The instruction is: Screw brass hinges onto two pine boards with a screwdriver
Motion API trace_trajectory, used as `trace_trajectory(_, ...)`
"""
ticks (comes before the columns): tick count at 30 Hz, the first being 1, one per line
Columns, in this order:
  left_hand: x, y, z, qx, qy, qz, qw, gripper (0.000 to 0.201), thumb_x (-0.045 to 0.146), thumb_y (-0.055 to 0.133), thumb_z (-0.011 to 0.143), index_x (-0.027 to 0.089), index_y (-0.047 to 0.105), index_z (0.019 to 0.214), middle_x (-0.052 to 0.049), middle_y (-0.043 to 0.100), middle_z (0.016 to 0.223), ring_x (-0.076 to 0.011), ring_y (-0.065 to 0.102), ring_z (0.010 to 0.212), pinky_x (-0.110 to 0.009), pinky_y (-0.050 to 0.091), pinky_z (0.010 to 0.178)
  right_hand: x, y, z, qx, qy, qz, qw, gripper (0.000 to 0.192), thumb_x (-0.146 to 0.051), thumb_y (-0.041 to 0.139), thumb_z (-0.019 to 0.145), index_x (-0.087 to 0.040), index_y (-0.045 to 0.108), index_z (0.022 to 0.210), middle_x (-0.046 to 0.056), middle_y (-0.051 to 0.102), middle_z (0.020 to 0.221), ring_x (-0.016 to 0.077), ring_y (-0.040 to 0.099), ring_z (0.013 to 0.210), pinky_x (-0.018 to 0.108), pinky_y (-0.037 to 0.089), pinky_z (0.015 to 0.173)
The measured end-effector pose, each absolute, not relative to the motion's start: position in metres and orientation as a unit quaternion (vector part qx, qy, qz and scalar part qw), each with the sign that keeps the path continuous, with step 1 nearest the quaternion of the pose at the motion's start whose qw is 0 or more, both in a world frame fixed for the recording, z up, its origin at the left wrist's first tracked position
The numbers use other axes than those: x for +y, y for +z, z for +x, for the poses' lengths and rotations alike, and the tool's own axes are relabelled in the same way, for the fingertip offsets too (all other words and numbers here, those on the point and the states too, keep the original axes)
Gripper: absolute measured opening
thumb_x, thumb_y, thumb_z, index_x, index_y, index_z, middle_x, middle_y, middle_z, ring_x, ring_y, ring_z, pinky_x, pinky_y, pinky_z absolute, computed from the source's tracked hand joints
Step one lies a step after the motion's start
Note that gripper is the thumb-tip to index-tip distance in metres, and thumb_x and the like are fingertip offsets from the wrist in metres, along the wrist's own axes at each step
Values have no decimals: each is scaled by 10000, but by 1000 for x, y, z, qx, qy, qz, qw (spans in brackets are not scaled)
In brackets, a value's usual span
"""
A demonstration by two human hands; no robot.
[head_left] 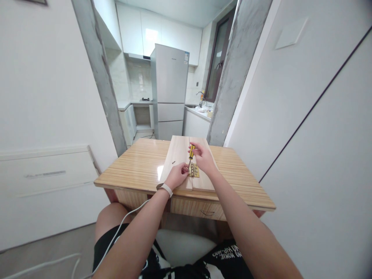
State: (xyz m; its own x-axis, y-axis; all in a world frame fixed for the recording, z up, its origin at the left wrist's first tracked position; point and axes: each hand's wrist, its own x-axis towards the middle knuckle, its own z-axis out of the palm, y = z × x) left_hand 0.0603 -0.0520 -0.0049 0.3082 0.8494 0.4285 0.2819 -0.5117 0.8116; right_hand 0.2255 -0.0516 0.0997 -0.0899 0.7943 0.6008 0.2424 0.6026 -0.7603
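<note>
The right hand [203, 157] is gripping a yellow-handled screwdriver [191, 154] over a brass hinge [194, 171] on two pale wooden boards [177, 155]; the left hand [178, 174], fingers curled, is steadying its tip.

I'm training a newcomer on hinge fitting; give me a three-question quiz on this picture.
1. True or false: the right hand holds a yellow-handled screwdriver.
2. What does the brass hinge join? A) two pale wooden boards B) two fridge doors C) two drawers
3. Fill in: the left hand rests beside the ____.

Key: 1 true; 2 A; 3 hinge. The boards lie on the wooden table.
</note>
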Motion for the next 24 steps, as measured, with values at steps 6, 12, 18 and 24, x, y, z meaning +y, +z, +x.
trace_trajectory(6, -51, -5, 60, 383, 448, 745, 311, 258, 40, 673, 854, 181, 718, 1065, -34, 760, 903, -155, 713, 829, -260, 552, 785, -55, 106, 224, -696, 156, -418, 563, 324, -332, 693, 883, -233, 711, 1191, 43, 725, 961, 201, 707, 834, 359, 594, 799)
trace_trajectory(12, -51, -4, 61, 385, 446, 746, 310, 249, 48, 679, 856, 183, 718, 1062, -35, 764, 910, -156, 716, 839, -260, 553, 787, -54, 105, 222, -698, 214, -383, 566, 368, -351, 694, 909, -267, 680, 1267, 71, 759, 1119, 231, 754, 961, 396, 623, 872)
trace_trajectory(18, -52, -4, 61, 382, 447, 743, 318, 245, 47, 673, 859, 180, 718, 1060, -41, 767, 904, -157, 719, 830, -263, 552, 779, -53, 99, 225, -703, 261, -370, 548, 404, -314, 562, 984, -297, 663, 1375, 79, 709, 1332, 249, 750, 1120, 430, 610, 953)
trace_trajectory(24, -51, -5, 61, 385, 449, 741, 318, 232, 60, 686, 860, 184, 719, 1053, -40, 768, 904, -157, 719, 827, -260, 555, 772, -51, 99, 228, -699, 268, -368, 551, 413, -280, 561, 949, -274, 676, 1346, 77, 745, 1194, 233, 746, 1075, 417, 607, 937)
